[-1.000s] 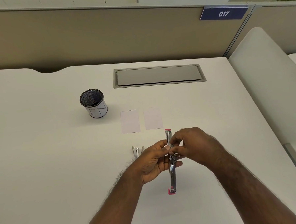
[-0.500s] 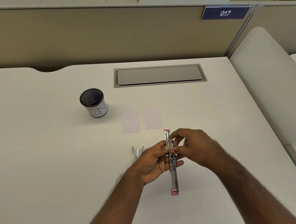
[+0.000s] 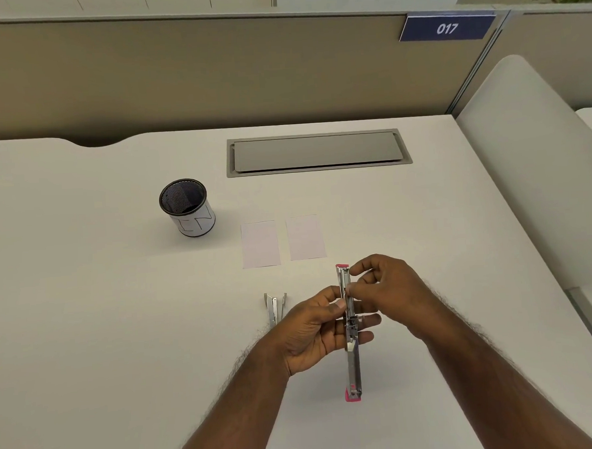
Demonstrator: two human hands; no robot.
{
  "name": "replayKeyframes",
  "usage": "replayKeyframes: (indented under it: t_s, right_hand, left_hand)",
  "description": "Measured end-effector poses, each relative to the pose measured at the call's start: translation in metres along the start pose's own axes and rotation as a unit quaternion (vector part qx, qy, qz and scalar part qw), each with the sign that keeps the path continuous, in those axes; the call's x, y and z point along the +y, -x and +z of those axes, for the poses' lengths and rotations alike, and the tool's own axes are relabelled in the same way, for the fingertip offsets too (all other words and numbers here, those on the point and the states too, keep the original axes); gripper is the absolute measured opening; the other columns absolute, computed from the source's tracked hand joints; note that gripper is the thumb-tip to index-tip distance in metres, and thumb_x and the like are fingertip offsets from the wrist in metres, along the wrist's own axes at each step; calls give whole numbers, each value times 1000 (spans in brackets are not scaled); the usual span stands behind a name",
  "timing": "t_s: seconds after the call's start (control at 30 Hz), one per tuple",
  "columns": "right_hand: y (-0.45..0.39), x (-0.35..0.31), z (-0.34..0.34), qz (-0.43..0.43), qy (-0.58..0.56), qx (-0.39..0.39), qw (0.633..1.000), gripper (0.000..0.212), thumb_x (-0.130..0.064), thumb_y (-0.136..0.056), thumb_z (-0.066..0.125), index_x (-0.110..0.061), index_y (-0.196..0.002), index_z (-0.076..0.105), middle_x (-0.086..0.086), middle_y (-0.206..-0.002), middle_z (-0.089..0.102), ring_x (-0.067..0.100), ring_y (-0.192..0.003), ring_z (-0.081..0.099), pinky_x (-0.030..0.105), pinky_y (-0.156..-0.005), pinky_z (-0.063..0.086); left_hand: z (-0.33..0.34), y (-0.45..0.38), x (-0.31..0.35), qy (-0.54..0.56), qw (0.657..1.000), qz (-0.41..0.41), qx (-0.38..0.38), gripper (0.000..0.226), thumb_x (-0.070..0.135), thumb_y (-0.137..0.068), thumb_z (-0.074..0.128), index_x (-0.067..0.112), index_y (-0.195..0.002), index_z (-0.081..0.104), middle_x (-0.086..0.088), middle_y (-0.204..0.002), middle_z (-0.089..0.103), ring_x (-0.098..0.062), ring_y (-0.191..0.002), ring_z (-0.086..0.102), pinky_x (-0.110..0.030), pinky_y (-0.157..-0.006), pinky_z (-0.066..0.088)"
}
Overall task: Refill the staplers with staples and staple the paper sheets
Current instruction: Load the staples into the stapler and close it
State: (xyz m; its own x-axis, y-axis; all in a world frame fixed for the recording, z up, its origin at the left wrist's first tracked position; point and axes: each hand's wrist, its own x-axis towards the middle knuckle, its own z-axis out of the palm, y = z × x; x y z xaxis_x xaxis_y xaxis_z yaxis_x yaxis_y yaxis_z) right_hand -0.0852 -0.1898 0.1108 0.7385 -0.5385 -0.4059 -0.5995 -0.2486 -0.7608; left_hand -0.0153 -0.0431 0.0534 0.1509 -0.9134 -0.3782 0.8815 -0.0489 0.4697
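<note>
We are still on the filling part of the job. The pink stapler point(image 3: 350, 331) is swung wide open into one long line, so it is not shut yet. The two paper sheets point(image 3: 283, 241) lie flat side by side in the middle of the table point(image 3: 86, 304), apart from each other and not stapled. Some small metal pieces, maybe staples or another stapler point(image 3: 275, 307), lie on the table just to the left of our hands. We think the filling is nearly underway, but the closing and all the stapling are left to do.

Our left hand point(image 3: 314, 329) is under the stapler, palm up, with its fingers point(image 3: 364, 337) curled around the middle of it and the thumb pressed on top. Our right hand point(image 3: 387, 288) comes from the right side and bends over the far half of the stapler. Its thumb and first finger are pinched together right at the open metal track. It may be pinching a strip of staples, but that is too small for us to tell. The stapler is held just above the table, toward the near edge.
</note>
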Motion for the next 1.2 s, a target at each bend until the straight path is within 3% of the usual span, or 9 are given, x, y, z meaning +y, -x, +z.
replayKeyframes:
  t_s: [0.23,0.37,0.53,0.63,0.7,0.83,0.97,1.1,1.2]
  right_hand:
    - [0,3,9,16,16,57,998,9,-29,-74,68,-30,-83,66,-8,-63,63,7,-57,59,25,-53,43]
    - [3,1,7,-9,-1,24,1000,9,-33,-82,68,-31,-91,66,-8,-70,65,1,-53,60,20,-49,44]
    - [15,2,-8,-110,-75,-6,991,4,-33,-87,67,-34,-84,65,-11,-84,68,9,-67,65,24,-56,54]
    - [25,9,-7,-180,-58,-50,981,23,-21,-76,81,-34,-86,66,-14,-91,67,9,-78,68,22,-64,56]
    - [28,13,-2,-246,-10,-25,969,26,-12,-75,81,-31,-86,67,-14,-90,66,9,-82,69,19,-70,56]
    - [27,17,5,-315,80,78,942,16,-10,-82,75,-24,-86,69,-17,-82,64,5,-80,65,16,-71,53]
    - [28,19,8,-295,96,132,942,11,-13,-82,75,-23,-86,71,-17,-80,66,2,-77,64,19,-69,54]
    - [23,16,8,-258,102,129,952,13,-12,-81,74,-25,-82,73,-22,-85,61,-1,-82,62,13,-67,51]
    - [20,15,9,-234,111,118,959,12,-14,-84,71,-24,-88,76,-19,-90,59,-1,-84,61,10,-68,48]
  left_hand:
    - [-2,0,1,-9,1000,-4,-3,30,11,-100,46,6,-129,53,-24,-121,65,-42,-114,62,-46,-89,56]
    - [-5,-1,0,-4,1000,17,17,30,9,-98,49,2,-127,54,-24,-113,67,-43,-109,64,-46,-86,56]
    - [-9,-1,5,41,994,69,70,22,3,-97,47,-2,-116,57,-20,-95,66,-42,-97,68,-47,-82,58]
    - [-9,0,10,53,991,86,84,20,2,-97,48,-1,-112,61,-20,-96,63,-31,-85,70,-43,-74,59]
    - [-7,0,12,50,991,86,85,19,3,-96,49,1,-109,63,-20,-98,62,-29,-84,68,-41,-71,60]
    - [-3,-1,7,37,993,83,79,19,3,-98,48,-1,-112,60,-20,-99,62,-32,-91,65,-49,-84,56]
    - [-2,-2,2,4,994,70,83,29,8,-95,55,-7,-119,58,-24,-104,63,-36,-97,64,-52,-88,55]
    - [-2,-2,-1,2,994,66,89,28,13,-89,60,-5,-108,67,-18,-89,65,-30,-83,68,-47,-80,58]
    - [1,-3,-4,-5,995,59,79,30,15,-89,61,-4,-111,67,-21,-95,64,-31,-87,67,-48,-82,58]
